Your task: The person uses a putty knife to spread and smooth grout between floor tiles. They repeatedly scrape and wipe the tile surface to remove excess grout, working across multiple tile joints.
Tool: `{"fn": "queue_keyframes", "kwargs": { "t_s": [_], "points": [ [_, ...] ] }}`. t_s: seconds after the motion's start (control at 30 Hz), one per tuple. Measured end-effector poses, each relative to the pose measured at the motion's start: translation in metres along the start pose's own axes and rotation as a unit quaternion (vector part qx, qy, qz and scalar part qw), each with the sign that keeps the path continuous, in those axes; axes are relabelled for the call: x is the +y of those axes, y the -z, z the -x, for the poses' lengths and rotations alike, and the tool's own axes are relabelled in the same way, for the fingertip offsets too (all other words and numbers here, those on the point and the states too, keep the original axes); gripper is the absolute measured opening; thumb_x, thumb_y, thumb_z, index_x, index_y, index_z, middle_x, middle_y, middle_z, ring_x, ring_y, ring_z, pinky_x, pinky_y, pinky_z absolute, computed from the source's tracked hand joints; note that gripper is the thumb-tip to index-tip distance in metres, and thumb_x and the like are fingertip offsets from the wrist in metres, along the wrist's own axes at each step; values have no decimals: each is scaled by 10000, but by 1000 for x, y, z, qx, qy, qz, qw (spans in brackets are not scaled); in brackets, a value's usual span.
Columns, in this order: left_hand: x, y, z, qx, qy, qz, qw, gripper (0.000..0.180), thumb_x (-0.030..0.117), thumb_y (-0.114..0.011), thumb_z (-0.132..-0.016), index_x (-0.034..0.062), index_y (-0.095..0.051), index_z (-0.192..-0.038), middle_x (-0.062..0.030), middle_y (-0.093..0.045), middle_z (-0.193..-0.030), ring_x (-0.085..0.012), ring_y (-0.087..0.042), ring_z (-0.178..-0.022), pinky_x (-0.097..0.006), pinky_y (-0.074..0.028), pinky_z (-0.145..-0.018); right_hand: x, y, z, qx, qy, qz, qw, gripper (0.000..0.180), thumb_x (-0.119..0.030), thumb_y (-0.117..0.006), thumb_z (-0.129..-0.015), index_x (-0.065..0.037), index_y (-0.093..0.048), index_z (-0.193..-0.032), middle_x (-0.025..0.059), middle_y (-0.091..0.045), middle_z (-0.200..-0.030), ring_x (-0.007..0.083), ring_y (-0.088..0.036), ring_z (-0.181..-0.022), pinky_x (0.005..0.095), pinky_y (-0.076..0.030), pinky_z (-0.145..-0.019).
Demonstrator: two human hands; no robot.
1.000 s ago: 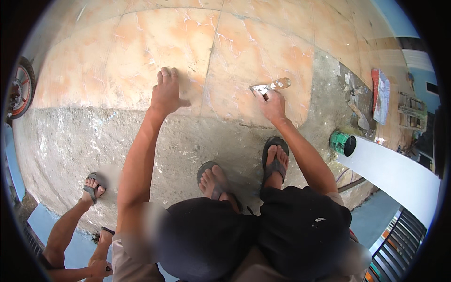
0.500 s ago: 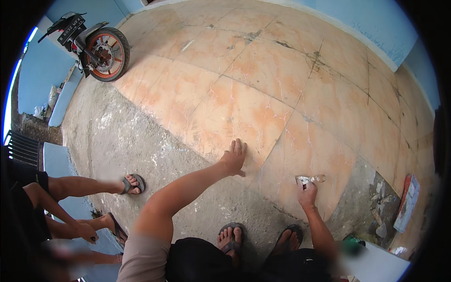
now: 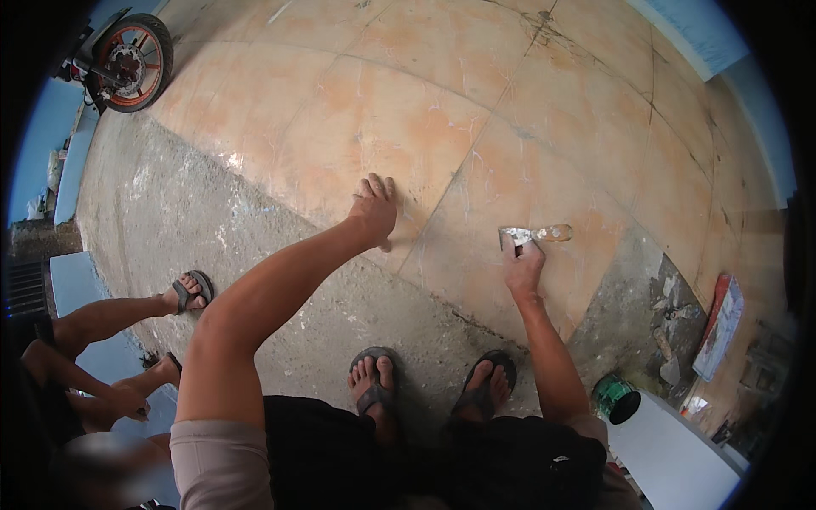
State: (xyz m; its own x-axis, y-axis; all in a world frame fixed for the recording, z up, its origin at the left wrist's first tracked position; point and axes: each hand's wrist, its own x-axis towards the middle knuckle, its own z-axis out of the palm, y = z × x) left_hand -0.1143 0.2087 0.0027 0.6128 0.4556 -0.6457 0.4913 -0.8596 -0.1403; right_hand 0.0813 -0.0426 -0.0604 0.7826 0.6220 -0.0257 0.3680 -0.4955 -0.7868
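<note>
Currently, a stained scraper (image 3: 535,234) is grasped by the right hand (image 3: 523,267), and the left hand (image 3: 375,212) is rested unclenched on floor tiles (image 3: 527,170), already laid beyond both hands; nearer, concrete (image 3: 170,221) seems left uncovered.

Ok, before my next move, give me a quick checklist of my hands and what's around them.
1. Right hand has the scraper: ok, gripped near the blade, handle pointing right.
2. Blade touching the floor tile: cannot tell, the view is from above.
3. Left hand free: ok, palm down at the tile, holding nothing.
4. Your sandals away from both hands: ok, both are on the rough concrete.
5. Other person's foot clear of your hands: ok, off to the left.
6. Loose trowel out of the way: ok, lying off to the right.
</note>
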Motion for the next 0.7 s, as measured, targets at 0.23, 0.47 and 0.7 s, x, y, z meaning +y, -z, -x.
{"fn": "queue_keyframes", "kwargs": {
  "t_s": [0.23,0.47,0.7],
  "points": [
    [-2,8,6,-12,20,6,1000,1486,450,-1006,-625,-146,-71,-1613,-478,-220,-1597,-590,-358,-1462,-572,-456,-1162,-17,3,-7,-76,-22,41,996,275,-238,-762,-950,37,-757,-941,231,-738,-844,339,-735,-746,417,-562,-709],
    [8,8,-2,-33,17,8,999,1455,375,-1014,-639,-142,-68,-1617,-474,-181,-1615,-580,-332,-1488,-541,-469,-1159,8,-3,41,-7,127,-7,992,247,-182,-745,-963,42,-723,-861,137,-683,-712,189,-632,-630,385,-495,-609],
    [10,8,-3,-7,13,-38,999,1429,436,-998,-650,-174,-104,-1584,-475,-287,-1534,-558,-441,-1416,-493,-546,-1081,16,-15,68,6,129,-3,992,217,-154,-751,-959,36,-731,-856,137,-672,-660,167,-574,-554,378,-478,-561]
  ]
}}
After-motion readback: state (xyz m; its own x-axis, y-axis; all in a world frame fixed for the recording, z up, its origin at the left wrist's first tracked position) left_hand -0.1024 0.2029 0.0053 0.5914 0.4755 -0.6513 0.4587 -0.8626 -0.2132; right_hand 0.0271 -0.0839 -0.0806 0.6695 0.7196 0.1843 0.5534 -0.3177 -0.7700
